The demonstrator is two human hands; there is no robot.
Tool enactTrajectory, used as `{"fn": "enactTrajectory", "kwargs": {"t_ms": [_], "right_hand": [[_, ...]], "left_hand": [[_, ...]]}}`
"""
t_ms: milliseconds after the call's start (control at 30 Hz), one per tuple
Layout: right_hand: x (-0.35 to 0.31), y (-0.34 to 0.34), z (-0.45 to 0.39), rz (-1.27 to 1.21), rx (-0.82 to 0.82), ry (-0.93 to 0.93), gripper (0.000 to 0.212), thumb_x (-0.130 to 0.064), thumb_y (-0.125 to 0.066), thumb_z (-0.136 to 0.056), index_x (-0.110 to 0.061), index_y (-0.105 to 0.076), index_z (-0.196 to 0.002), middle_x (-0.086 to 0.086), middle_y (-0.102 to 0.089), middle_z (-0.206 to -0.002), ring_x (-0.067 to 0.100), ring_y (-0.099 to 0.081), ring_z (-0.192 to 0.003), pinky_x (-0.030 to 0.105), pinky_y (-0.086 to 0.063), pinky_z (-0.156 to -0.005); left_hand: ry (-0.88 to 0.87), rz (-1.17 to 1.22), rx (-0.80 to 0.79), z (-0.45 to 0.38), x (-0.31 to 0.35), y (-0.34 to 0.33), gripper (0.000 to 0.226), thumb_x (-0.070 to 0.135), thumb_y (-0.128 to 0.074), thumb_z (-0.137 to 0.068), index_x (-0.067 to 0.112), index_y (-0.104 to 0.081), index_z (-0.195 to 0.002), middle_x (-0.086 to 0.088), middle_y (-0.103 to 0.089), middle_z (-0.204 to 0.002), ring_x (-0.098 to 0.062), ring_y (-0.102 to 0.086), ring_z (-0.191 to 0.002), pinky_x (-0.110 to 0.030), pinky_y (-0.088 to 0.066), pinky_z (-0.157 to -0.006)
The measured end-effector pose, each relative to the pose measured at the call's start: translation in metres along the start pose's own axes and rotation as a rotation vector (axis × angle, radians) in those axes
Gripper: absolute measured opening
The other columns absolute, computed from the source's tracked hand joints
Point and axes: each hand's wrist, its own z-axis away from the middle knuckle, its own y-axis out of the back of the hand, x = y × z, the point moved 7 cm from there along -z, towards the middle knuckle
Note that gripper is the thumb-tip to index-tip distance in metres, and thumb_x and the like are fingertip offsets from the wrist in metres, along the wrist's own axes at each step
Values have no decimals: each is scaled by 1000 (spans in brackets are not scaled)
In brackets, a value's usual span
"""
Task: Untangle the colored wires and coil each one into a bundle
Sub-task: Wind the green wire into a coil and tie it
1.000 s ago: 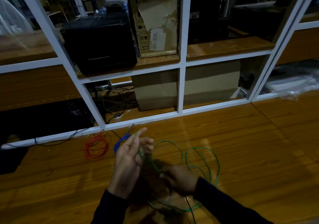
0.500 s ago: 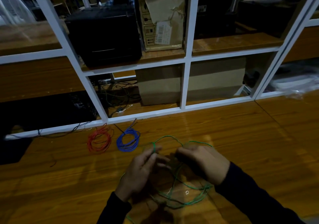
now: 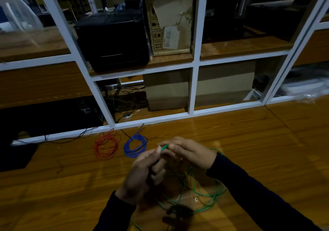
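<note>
Dim light falls on a glossy wooden floor (image 3: 249, 150) that runs up to a white-framed glass partition (image 3: 193, 88); behind the partition's glass a black box-shaped device (image 3: 114, 40) sits on a wooden shelf, with a tall cardboard carton (image 3: 169, 17) bearing a label just to its right and a plain brown box (image 3: 167, 90) on the level below; loose dark cables (image 3: 122, 101) lie tangled behind the glass to the left of that brown box; on the floor just in front of the partition's bottom rail a red wire bundle (image 3: 106, 146) lies coiled, and a blue wire bundle (image 3: 135, 145) lies coiled just to its right, the two near each other but apart; nearer the camera than the blue wire bundle, both dark-sleeved hands meet above the floor; the left hand (image 3: 142, 174) is curled with its thumb pressed against a short bright stretch of the green wire (image 3: 199, 191), and the right hand (image 3: 188, 153) pinches the same stretch between thumb and fingers from the other side, so the two hands touch at the wire; below and to the right of the hands the rest of the green wire spreads on the floor in loose, overlapping loops, not yet gathered, with one strand arching behind the right wrist; a thin dark wire scrap (image 3: 59, 167) lies on the floor well to the left of the hands; a dark shadow sits under the loops.
</note>
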Motion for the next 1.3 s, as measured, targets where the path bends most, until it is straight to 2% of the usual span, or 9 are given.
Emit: {"fn": "enactTrajectory", "kwargs": {"t_ms": [100,267,467,600,900,1000,1100,1200,1300], "right_hand": [[4,-21,4,-511,-80,-141,39,-22,-34,-107,-11,-51,-140,3,-62,-128,1,-65,-89,14,-48,-74],[13,-38,10,-892,-18,-174,49,-33,-37,-105,5,-49,-132,12,-62,-85,7,-50,-50,16,-38,-46],[27,-24,11,-877,57,-177,54,-60,-60,-84,-16,-63,-116,-1,-55,-71,2,-31,-40,12,-24,-34],[22,-21,6,-822,38,-159,73,-82,-47,-76,-23,-63,-117,-3,-52,-72,3,-35,-45,16,-21,-39],[11,-12,0,-530,84,-97,36,-39,-44,-100,-13,-68,-104,-4,-43,-60,10,-35,-49,20,-27,-46],[9,-10,2,-421,6,-87,36,-36,-43,-103,-14,-70,-112,6,-39,-63,17,-37,-55,22,-27,-54],[10,-6,4,-358,-45,-104,33,-27,-41,-105,-16,-70,-114,-15,-50,-59,0,-44,-53,15,-32,-55],[8,-1,3,-345,-64,-98,37,-31,-42,-104,-38,-73,-85,-15,-49,-56,6,-39,-48,24,-30,-49],[9,7,-3,-330,11,-66,30,-36,-45,-101,-21,-71,-101,-10,-57,-63,8,-43,-49,21,-34,-46]], "left_hand": [[16,158,-69,3,2,-4,38,26,-40,-104,-2,-59,-121,8,-31,-51,-5,-27,-38,-21,-20,-38],[-5,247,-105,11,7,-2,35,20,-49,-103,-7,-55,-126,9,-34,-53,-5,-25,-41,-20,-25,-40],[-70,307,-12,12,12,10,38,10,-65,-92,-7,-59,-125,1,-36,-65,-8,-35,-51,-23,-39,-49],[-66,328,42,14,13,14,34,9,-58,-91,-7,-62,-122,3,-34,-63,-10,-35,-53,-25,-38,-48],[36,254,175,13,14,18,59,46,-33,-105,-2,-64,-120,6,-15,-57,-7,-16,-46,-27,-12,-49],[60,242,203,15,16,17,53,39,-37,-103,-3,-68,-112,5,-13,-58,-9,-12,-47,-28,-10,-50],[72,198,188,16,16,13,43,27,-40,-101,-4,-70,-108,4,-13,-60,-11,-10,-52,-28,-11,-51],[64,195,137,18,16,8,42,19,-38,-102,-10,-62,-120,3,-16,-61,-12,-14,-54,-29,-13,-53],[49,202,77,18,15,1,42,14,-36,-103,-9,-52,-134,3,-22,-62,-11,-22,-54,-30,-17,-55]]}}
